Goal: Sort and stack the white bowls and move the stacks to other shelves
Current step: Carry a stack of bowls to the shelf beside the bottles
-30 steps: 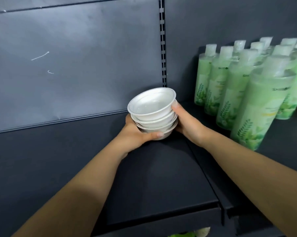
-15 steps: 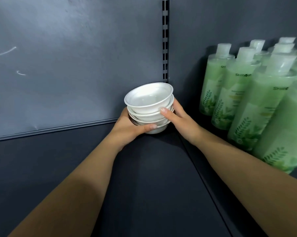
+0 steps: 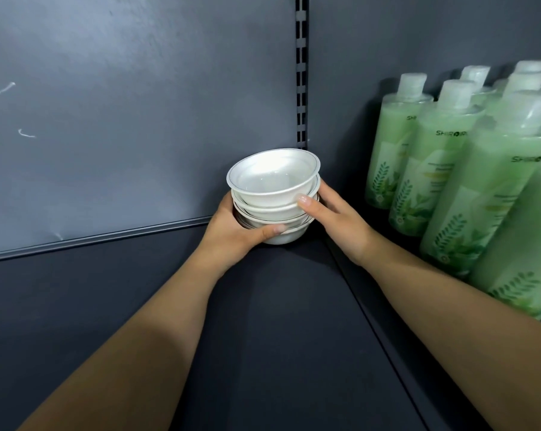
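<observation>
**A:** Where is the stack of white bowls?

**B:** Deep in the back corner of the dark shelf, just in front of the slotted upright at the edge of the grey back panel. Several bowls sit nested, rims up, with a thin dark line round the rims.

**A:** And the hands?

**B:** Both are on it. The left grip is clamped round the lower bowls, thumb across their front, fingers hidden behind. The right grip is closed on the opposite side, thumb pressed against the upper bowls.

**A:** Is the stack standing on the shelf?

**B:** Its base is right down at the shelf, but I cannot tell whether it touches.

**A:** Anything nearby?

**B:** Green bottles with pale caps stand upright in rows to the right, apart from the bowls.
</observation>
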`<move>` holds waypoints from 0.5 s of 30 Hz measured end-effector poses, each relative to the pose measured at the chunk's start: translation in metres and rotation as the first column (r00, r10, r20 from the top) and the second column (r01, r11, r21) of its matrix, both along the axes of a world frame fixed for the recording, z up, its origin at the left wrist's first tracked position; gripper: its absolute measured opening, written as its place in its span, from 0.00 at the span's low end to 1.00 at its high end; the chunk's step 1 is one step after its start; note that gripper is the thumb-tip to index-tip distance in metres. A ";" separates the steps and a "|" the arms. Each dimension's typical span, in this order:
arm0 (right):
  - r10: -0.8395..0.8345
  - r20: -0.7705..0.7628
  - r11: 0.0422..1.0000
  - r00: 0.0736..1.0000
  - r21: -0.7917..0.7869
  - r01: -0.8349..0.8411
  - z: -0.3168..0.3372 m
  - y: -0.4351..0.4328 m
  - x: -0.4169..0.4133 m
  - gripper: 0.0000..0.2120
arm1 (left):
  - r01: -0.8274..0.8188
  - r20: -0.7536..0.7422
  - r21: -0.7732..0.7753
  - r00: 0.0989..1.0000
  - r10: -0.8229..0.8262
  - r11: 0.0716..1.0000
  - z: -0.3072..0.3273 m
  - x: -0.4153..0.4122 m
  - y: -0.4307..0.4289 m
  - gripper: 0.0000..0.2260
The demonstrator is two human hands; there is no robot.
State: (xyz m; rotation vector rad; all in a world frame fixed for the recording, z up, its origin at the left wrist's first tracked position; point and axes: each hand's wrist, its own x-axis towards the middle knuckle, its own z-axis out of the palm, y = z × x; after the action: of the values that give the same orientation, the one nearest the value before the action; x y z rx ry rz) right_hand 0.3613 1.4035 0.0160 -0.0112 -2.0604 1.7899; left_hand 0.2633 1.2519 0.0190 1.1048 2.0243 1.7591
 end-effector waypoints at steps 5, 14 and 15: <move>-0.022 -0.016 1.000 1.000 0.004 0.022 0.000 0.000 -0.001 0.27 | 0.004 -0.017 0.006 1.000 -0.004 1.000 0.000 0.000 0.001 0.34; -0.079 -0.069 0.994 0.995 0.065 0.083 -0.004 0.000 -0.003 0.36 | -0.030 -0.090 0.010 0.995 0.031 1.000 -0.001 0.001 0.002 0.42; -0.079 -0.071 0.994 0.994 0.071 0.084 -0.005 0.000 -0.004 0.38 | -0.037 -0.091 0.006 0.995 0.037 0.999 0.000 0.002 0.002 0.41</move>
State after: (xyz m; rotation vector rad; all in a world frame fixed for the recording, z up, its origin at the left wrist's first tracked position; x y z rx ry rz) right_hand 0.3578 1.4038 0.0111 -0.0128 -2.0468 1.6426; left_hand 0.2650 1.2534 0.0187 1.1768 2.1074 1.7617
